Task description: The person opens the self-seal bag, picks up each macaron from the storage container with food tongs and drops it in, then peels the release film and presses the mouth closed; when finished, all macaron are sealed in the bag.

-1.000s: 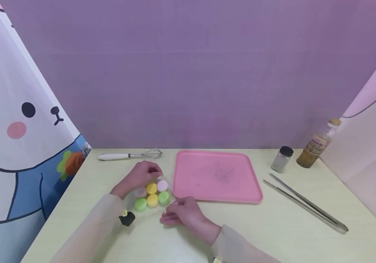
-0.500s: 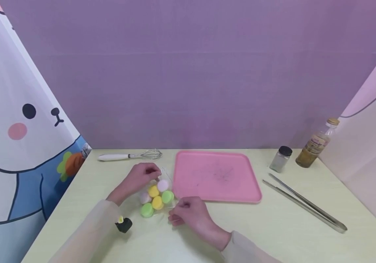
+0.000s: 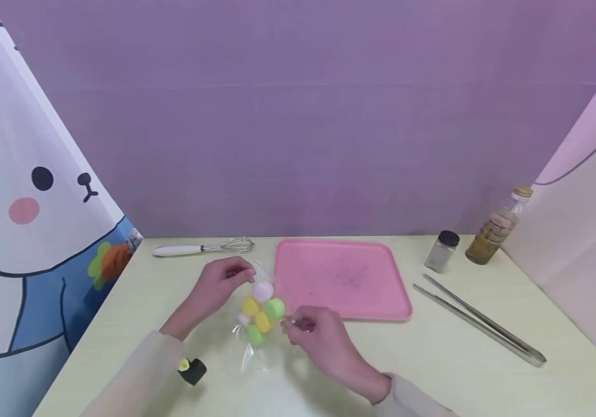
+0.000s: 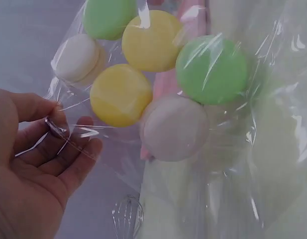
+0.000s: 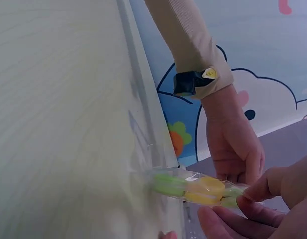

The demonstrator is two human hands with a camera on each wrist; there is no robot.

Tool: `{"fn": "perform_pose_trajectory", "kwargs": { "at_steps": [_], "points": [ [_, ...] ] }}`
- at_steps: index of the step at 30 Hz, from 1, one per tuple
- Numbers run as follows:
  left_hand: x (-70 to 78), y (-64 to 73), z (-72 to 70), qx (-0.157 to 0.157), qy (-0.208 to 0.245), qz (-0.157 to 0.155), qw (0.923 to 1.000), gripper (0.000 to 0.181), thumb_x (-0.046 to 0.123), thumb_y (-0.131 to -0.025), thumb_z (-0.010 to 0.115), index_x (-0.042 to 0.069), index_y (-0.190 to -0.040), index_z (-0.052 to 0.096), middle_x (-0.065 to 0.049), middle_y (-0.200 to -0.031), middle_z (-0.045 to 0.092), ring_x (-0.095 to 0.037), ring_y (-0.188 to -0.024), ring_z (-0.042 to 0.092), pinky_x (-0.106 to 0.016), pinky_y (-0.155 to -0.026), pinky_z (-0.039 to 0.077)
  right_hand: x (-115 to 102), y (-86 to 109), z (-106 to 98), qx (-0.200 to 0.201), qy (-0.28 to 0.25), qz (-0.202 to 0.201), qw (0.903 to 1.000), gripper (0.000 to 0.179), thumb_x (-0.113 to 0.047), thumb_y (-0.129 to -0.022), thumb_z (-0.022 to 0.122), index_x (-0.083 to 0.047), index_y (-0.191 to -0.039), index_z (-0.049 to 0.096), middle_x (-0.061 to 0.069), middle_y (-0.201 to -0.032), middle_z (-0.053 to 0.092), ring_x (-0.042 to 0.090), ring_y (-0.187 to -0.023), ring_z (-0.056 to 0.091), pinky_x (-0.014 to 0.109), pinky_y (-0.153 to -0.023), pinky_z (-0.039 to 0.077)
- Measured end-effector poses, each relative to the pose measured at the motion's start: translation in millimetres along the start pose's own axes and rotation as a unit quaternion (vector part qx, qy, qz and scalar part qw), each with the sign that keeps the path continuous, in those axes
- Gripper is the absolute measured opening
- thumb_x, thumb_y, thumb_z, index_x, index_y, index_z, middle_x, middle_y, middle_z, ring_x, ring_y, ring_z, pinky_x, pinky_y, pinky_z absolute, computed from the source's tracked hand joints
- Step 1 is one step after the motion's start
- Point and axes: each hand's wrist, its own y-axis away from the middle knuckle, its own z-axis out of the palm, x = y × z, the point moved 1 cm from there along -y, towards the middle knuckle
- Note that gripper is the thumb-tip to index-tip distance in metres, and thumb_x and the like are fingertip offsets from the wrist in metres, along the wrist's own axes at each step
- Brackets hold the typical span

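Observation:
A clear plastic bag (image 4: pixel 228 144) of macarons is held up tilted between the two hands, over the table in front of the tray. Inside are yellow (image 3: pixel 263 322), green (image 3: pixel 275 310) and pale lilac (image 3: pixel 263 291) macarons. My left hand (image 3: pixel 219 284) pinches the bag's upper left edge between thumb and fingertips, as the left wrist view (image 4: pixel 44 144) shows up close. On the other side, my right hand (image 3: pixel 324 341) pinches the bag's right edge; in the right wrist view its thumb and fingers (image 5: pixel 262 204) grip the film.
Behind the hands lies a pink tray (image 3: pixel 339 281). A whisk (image 3: pixel 204 248) with a white handle lies at the back left. To the right are metal tongs (image 3: pixel 485 321), a black-capped jar (image 3: pixel 441 252) and a bottle of amber liquid (image 3: pixel 494 229). A purple backdrop (image 3: pixel 318 145) rises behind.
The bag has tilted from lying nearly flat to hanging on a slant, its macarons shifting right. My right hand has moved right and slightly up; the left keeps its pinch.

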Motion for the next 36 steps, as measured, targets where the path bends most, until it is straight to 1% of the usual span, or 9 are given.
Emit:
{"fn": "perform_pose_trajectory", "kwargs": {
  "at_steps": [2, 4, 7, 11, 15, 17, 25, 30, 36],
  "points": [
    [5.2, 3.0, -0.2, 0.008, 0.015, 0.003, 0.9999, 0.01, 0.014, -0.097, 0.069, 0.006, -0.099, 0.074, -0.002, -0.094, 0.072, -0.02, -0.089, 0.068, -0.029, -0.082, 0.058, -2, 2.9, -5, 0.006, 0.029, -0.013, 0.9995, 0.008, -0.007, -0.09, 0.067, -0.006, -0.091, 0.074, 0.006, -0.089, 0.074, 0.011, -0.077, 0.069, 0.024, -0.07, 0.059],
    [10.4, 6.7, -0.4, 0.016, 0.027, 0.008, 0.9995, 0.011, 0.015, -0.098, 0.069, 0.006, -0.1, 0.074, -0.002, -0.092, 0.072, -0.022, -0.089, 0.068, -0.027, -0.082, 0.058, -5, 6.2, -10, 0.012, 0.039, -0.029, 0.9987, 0.009, -0.004, -0.088, 0.065, -0.007, -0.088, 0.074, 0.006, -0.089, 0.074, 0.012, -0.079, 0.07, 0.024, -0.071, 0.06],
    [18.7, 13.6, -0.7, 0.029, 0.047, 0.014, 0.9984, 0.012, 0.017, -0.098, 0.069, 0.006, -0.1, 0.074, -0.002, -0.09, 0.072, -0.027, -0.088, 0.069, -0.026, -0.081, 0.058, -9, 11.4, -16, 0.02, 0.037, -0.047, 0.998, 0.014, 0.0, -0.086, 0.064, -0.01, -0.079, 0.07, 0.004, -0.09, 0.075, 0.013, -0.084, 0.072, 0.024, -0.072, 0.06],
    [29.2, 24.9, -0.5, 0.044, 0.07, 0.014, 0.9965, 0.012, 0.018, -0.099, 0.069, 0.006, -0.102, 0.073, -0.003, -0.092, 0.071, -0.031, -0.09, 0.068, -0.026, -0.081, 0.058, -16, 17.9, -26, 0.019, 0.03, -0.066, 0.9972, 0.02, 0.004, -0.086, 0.063, -0.011, -0.073, 0.065, 0.005, -0.092, 0.075, 0.013, -0.086, 0.073, 0.025, -0.071, 0.061],
    [40.7, 36.5, 1.6, 0.057, 0.099, 0.009, 0.9934, 0.013, 0.017, -0.1, 0.067, 0.006, -0.103, 0.072, -0.005, -0.096, 0.071, -0.03, -0.092, 0.068, -0.024, -0.081, 0.058, -23, 23.6, -39, 0.019, 0.036, -0.085, 0.9956, 0.023, 0.006, -0.086, 0.064, -0.012, -0.072, 0.063, 0.001, -0.091, 0.075, 0.013, -0.086, 0.073, 0.027, -0.072, 0.062],
    [47.1, 41.9, 3.5, 0.065, 0.115, 0.016, 0.9911, 0.012, 0.015, -0.099, 0.067, 0.005, -0.103, 0.071, -0.006, -0.096, 0.071, -0.029, -0.092, 0.068, -0.024, -0.081, 0.058, -27, 26.5, -46, 0.02, 0.039, -0.095, 0.9945, 0.022, 0.006, -0.086, 0.064, -0.012, -0.074, 0.065, -0.001, -0.089, 0.075, 0.015, -0.087, 0.073, 0.028, -0.072, 0.062],
    [71.9, 58.4, 11.2, 0.088, 0.166, 0.072, 0.9796, 0.006, 0.006, -0.098, 0.067, 0.003, -0.101, 0.071, -0.009, -0.097, 0.071, -0.019, -0.094, 0.068, -0.025, -0.085, 0.058, -36, 38.3, -67, 0.016, 0.039, -0.125, 0.9913, 0.024, 0.007, -0.088, 0.064, -0.015, -0.081, 0.07, -0.006, -0.091, 0.074, 0.017, -0.09, 0.073, 0.03, -0.077, 0.062],
    [81.7, 64.2, 13.2, 0.095, 0.176, 0.106, 0.9741, 0.007, 0.001, -0.098, 0.065, 0.004, -0.101, 0.07, -0.011, -0.097, 0.07, -0.018, -0.087, 0.065, -0.023, -0.077, 0.056, -39, 44.8, -77, 0.022, 0.057, -0.145, 0.9875, 0.026, 0.008, -0.088, 0.065, -0.016, -0.084, 0.072, -0.008, -0.094, 0.075, 0.017, -0.089, 0.074, 0.03, -0.075, 0.062],
    [87.8, 68.7, 15.4, 0.102, 0.196, 0.139, 0.9652, 0.01, -0.006, -0.096, 0.064, 0.002, -0.1, 0.07, -0.013, -0.095, 0.069, -0.015, -0.083, 0.062, -0.022, -0.07, 0.054, -45, 49.5, -86, 0.027, 0.058, -0.149, 0.9868, 0.026, 0.009, -0.088, 0.065, -0.015, -0.088, 0.074, -0.006, -0.093, 0.075, 0.017, -0.09, 0.072, 0.03, -0.077, 0.062]
  ]
}}
